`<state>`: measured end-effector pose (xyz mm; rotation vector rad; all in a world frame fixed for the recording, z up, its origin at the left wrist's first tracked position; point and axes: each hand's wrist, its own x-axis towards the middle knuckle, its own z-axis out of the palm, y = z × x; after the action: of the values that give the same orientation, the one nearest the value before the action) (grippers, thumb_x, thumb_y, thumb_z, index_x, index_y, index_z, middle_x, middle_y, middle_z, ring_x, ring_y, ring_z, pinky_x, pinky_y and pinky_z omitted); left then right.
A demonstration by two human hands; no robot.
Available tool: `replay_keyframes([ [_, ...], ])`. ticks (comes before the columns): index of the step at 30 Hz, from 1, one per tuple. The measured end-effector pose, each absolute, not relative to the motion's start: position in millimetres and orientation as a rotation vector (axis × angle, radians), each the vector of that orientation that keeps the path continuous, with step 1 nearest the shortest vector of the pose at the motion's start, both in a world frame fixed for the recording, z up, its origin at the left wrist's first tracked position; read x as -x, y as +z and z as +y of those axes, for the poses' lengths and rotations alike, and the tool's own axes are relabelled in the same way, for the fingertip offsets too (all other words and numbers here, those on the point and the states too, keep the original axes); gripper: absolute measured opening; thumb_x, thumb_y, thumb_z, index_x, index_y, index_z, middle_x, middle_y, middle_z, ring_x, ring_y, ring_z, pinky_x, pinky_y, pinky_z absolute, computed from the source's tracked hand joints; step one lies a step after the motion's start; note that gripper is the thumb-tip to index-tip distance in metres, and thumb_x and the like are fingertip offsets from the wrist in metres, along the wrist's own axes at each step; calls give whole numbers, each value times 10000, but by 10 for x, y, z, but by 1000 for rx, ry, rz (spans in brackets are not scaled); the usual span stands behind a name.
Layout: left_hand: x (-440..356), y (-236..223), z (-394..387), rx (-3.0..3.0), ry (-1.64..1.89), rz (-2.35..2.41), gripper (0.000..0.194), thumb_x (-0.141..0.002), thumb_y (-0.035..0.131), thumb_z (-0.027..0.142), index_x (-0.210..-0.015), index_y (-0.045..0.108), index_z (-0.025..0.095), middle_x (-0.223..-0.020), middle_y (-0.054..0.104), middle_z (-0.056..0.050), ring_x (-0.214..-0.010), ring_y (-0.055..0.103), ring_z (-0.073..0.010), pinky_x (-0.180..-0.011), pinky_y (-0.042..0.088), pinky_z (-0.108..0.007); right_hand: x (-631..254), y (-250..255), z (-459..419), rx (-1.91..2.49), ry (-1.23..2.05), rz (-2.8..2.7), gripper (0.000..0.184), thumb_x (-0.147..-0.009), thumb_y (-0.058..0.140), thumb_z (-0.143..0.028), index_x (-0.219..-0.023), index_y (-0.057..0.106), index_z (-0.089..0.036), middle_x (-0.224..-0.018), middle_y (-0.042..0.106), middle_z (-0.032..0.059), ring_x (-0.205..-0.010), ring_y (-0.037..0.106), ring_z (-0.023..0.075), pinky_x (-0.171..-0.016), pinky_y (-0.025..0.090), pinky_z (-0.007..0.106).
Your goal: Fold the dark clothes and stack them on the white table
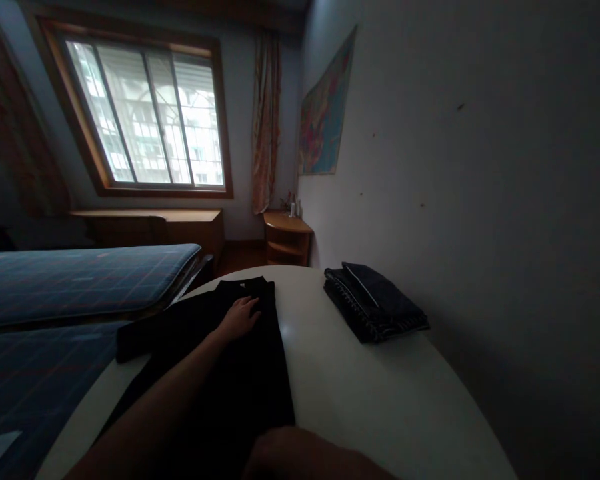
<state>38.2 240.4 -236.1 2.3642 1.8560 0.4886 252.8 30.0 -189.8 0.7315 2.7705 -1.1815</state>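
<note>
A black shirt (230, 380) lies spread on the white table (340, 387), collar toward the far edge. One sleeve stretches out to the left, while the right side runs in a straight edge with no sleeve showing. My left hand (241, 316) rests flat on the shirt just below the collar, fingers spread. At the bottom of the view, my right hand (300, 453) is curled over the shirt's lower right edge and looks closed on the fabric. Its fingertips are in shadow and partly cut off.
Folded dark clothing (375, 303) lies in a stack on the table's right side, near the wall. A bed with a blue plaid mattress (80, 280) stands along the left. Beyond are a wooden desk (190, 217) and a corner shelf (287, 223).
</note>
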Motion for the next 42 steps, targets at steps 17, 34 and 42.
replay_keyframes([
  [17,-732,-2513,2701,-2465,448,1757,562,-957,396,438,-1424,487,141,-1536,405,-117,-1481,220,-271,-1208,171,-423,-2769,-1869,379,-1181,-945,2865,985,-850,498,-723,-1575,118,-175,-1624,7,150,-1470,-59,407,-1197,59,577],
  [34,-1053,-2447,3354,-2290,419,1959,599,-970,352,495,-1476,409,179,-1581,327,-113,-1479,210,-324,-1167,214,-482,-3280,-1727,994,-1371,-716,2823,754,-953,445,-529,-1537,264,-86,-1612,179,167,-1501,114,278,-1219,103,465],
  [42,-914,-2358,3414,-2154,399,2104,612,-966,334,522,-1478,418,195,-1589,314,-103,-1479,205,-329,-1170,213,-509,-3412,-1224,583,-1594,-684,2633,510,-766,686,-611,-1048,663,-187,-1087,692,117,-987,639,302,-864,496,412],
])
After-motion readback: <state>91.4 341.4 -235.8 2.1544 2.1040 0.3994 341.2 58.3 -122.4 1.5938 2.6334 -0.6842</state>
